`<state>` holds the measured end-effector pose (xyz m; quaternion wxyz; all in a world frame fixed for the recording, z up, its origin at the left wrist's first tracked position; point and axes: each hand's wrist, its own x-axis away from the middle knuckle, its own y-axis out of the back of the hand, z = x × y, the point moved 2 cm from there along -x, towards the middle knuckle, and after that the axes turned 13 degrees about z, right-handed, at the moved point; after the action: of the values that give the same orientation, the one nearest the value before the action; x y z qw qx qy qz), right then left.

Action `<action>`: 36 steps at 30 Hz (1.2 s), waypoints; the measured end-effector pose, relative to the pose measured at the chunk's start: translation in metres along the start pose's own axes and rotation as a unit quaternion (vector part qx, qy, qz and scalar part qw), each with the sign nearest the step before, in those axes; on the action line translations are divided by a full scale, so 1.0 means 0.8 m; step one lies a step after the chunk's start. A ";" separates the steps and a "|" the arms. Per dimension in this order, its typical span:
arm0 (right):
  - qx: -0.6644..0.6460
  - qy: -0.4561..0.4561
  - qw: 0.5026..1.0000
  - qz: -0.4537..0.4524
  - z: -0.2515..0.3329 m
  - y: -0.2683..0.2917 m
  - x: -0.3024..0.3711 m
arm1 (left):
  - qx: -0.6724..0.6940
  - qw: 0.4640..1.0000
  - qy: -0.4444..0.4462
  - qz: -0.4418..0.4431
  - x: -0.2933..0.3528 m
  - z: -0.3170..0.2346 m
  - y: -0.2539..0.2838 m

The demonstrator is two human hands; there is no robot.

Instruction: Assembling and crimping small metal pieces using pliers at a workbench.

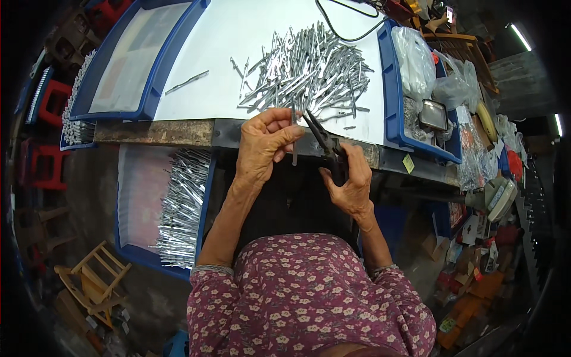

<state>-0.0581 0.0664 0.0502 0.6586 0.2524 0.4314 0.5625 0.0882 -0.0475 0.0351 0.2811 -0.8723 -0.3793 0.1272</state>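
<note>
My left hand [262, 143] pinches a thin grey metal strip [294, 153] upright between thumb and fingers, just over the table's front edge. To its right, dark long-nosed pliers [323, 138] are gripped in my right hand [353, 183], their jaws pointing up and left. The jaw tips come close to the strip's upper end; whether they touch it I cannot tell. Beyond both hands lies a loose heap of shiny slim metal pieces [309, 68] on the white tabletop [205, 50]. One separate metal piece [187, 82] rests left of the heap.
At the table's left stands a blue tray [150, 98] with a pale liner. Below it, another blue bin [134, 253] holds many metal pieces. A blue bin [391, 89] on the right contains plastic bags [413, 62]. A black cable [345, 39] loops behind the heap. A wooden stool [95, 279] stands lower left.
</note>
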 end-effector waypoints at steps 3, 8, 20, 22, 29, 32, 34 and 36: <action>0.014 0.013 1.000 -0.001 0.003 -0.003 -0.001 | 0.021 1.000 -0.017 0.011 0.005 0.002 0.007; 0.017 0.019 1.000 0.013 0.002 -0.010 -0.001 | 0.066 0.996 -0.048 0.019 0.010 0.006 0.009; 0.030 0.052 0.998 -0.002 0.003 -0.020 0.001 | 0.127 0.991 -0.044 0.015 0.018 0.010 0.015; 0.026 0.041 0.999 0.005 0.005 -0.021 0.003 | 0.134 0.990 -0.038 0.020 0.019 0.011 0.014; 0.002 0.021 1.000 0.013 0.009 -0.025 0.008 | 0.127 0.990 -0.058 -0.010 0.020 0.018 0.006; -0.077 -0.002 0.997 0.025 0.008 -0.027 0.016 | 0.086 0.992 -0.088 -0.022 0.018 0.021 -0.003; -0.148 -0.044 0.987 0.051 0.013 -0.026 0.021 | 0.027 0.993 -0.111 -0.035 0.017 0.018 -0.013; -0.261 -0.139 0.951 0.090 0.023 -0.022 0.022 | -0.044 0.988 -0.140 -0.046 0.013 0.028 -0.014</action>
<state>-0.0332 0.0816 0.0396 0.7017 0.1847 0.1492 0.6717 0.0790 -0.0249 0.0235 0.1919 -0.8388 -0.4604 0.2184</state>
